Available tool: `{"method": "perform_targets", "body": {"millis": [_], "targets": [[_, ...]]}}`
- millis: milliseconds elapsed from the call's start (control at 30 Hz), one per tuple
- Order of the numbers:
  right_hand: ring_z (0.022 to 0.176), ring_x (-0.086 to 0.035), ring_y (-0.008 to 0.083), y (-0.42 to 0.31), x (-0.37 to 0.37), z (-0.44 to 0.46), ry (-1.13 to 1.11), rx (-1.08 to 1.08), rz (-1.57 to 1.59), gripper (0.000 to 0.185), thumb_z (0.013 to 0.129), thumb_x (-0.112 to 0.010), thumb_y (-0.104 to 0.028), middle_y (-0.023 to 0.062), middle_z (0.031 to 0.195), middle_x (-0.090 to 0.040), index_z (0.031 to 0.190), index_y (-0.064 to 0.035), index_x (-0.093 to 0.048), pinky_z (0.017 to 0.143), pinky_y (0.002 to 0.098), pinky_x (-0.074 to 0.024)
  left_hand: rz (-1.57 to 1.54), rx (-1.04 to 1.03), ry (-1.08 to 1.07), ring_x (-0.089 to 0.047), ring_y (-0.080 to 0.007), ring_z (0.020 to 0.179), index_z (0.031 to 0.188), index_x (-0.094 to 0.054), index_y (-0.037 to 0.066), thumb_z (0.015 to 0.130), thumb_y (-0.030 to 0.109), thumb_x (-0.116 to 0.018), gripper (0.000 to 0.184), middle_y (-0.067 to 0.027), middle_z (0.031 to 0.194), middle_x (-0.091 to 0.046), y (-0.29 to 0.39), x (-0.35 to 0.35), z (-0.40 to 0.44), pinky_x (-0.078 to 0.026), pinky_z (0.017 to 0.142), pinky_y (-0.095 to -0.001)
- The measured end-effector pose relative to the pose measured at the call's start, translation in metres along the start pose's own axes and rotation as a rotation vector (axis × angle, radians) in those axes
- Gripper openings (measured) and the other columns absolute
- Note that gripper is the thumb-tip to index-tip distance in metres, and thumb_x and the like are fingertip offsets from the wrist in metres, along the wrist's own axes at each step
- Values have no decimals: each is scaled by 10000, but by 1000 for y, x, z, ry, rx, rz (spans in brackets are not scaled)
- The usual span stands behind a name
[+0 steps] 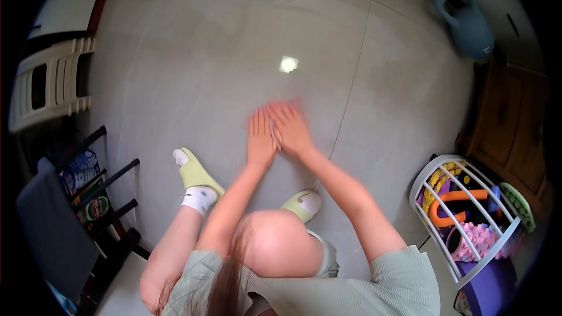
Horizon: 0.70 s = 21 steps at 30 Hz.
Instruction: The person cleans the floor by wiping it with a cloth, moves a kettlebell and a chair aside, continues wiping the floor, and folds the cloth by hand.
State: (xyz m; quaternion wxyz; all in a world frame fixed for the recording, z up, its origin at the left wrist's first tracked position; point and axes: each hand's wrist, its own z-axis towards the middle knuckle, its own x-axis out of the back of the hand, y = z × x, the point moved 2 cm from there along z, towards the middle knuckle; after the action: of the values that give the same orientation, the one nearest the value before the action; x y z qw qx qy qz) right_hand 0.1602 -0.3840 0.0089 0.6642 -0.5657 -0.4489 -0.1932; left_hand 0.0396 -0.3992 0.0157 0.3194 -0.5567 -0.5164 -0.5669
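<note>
My left hand (261, 137) and my right hand (291, 130) are side by side, low over the grey tiled floor (234, 41). Both have their backs up and their fingers stretched out, pointing away from me. The inner edges of the hands meet or nearly meet. A pale sliver shows between them, too small to name. Around the fingertips is a reddish blur, perhaps a reflection in the glossy tile. No held object is visible, and the palms are hidden.
A green slipper (199, 174) is on each of my feet. To the right stand a slatted basket (417, 184) of exercise gear, a wooden cabinet (509, 123) and a blue-grey kettlebell (471, 29). Beige plastic stools (52, 79) and a black-framed chair (58, 228) are at left.
</note>
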Motion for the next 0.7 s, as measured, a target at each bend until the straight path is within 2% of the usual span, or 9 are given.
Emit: {"method": "perform_targets", "body": {"millis": [100, 200, 300, 433, 633, 700], "targets": [[1358, -287, 257, -22, -15, -55, -93, 49, -4, 551, 864, -462, -222, 78, 1461, -340, 1382, -56, -380, 1124, 407, -201, 105, -45, -176, -205, -318, 1388, 1390, -313, -39, 895, 308, -423, 614, -181, 1467, -287, -4, -20, -70, -107, 1152, -440], [1367, -275, 242, -35, -19, -82, -133, 37, -23, 567, 865, -471, -233, 74, 1468, -329, 1393, -56, -366, 1129, 401, -194, 95, -178, -425, -179, -309, 1400, 1403, -295, -28, 852, 330, -464, 679, -171, 1490, -243, -18, -4, -88, -84, 1158, -434], [1377, -257, 251, -36, -27, -80, -130, -21, -4, 582, 866, -481, -244, 79, 1474, -318, 1402, -55, -353, 1130, 409, -187, -3, -193, -314, -198, -338, 1389, 1381, -303, -68, 801, 281, -492, 702, -214, 1462, -272, -18, -12, -79, -131, 1142, -473], [1371, -263, 260, -17, -22, -54, -133, -104, -38, 587, 862, -488, -258, 86, 1470, -321, 1399, -57, -360, 1128, 420, -191, -117, -190, -238, -204, -331, 1387, 1390, -295, -51, 802, 264, -479, 691, -205, 1461, -276, -17, -13, -47, -125, 1137, -482], [1370, -264, 269, 20, 8, 34, -74, 95, -214, 609, 848, -501, -253, 94, 1464, -331, 1405, -58, -347, 1125, 425, -193, -140, -231, 23, -208, -331, 1381, 1399, -295, -16, 823, 205, -473, 642, -176, 1461, -285, -59, 5, 57, -136, 1126, -492], [1369, -265, 269, 10, 12, 86, 6, 68, -252, 610, 845, -497, -246, 94, 1460, -335, 1407, -63, -345, 1124, 422, -196, -122, -209, 62, -207, -333, 1380, 1401, -291, -15, 834, 194, -469, 630, -177, 1460, -285, -88, 19, 95, -138, 1123, -496]]}}
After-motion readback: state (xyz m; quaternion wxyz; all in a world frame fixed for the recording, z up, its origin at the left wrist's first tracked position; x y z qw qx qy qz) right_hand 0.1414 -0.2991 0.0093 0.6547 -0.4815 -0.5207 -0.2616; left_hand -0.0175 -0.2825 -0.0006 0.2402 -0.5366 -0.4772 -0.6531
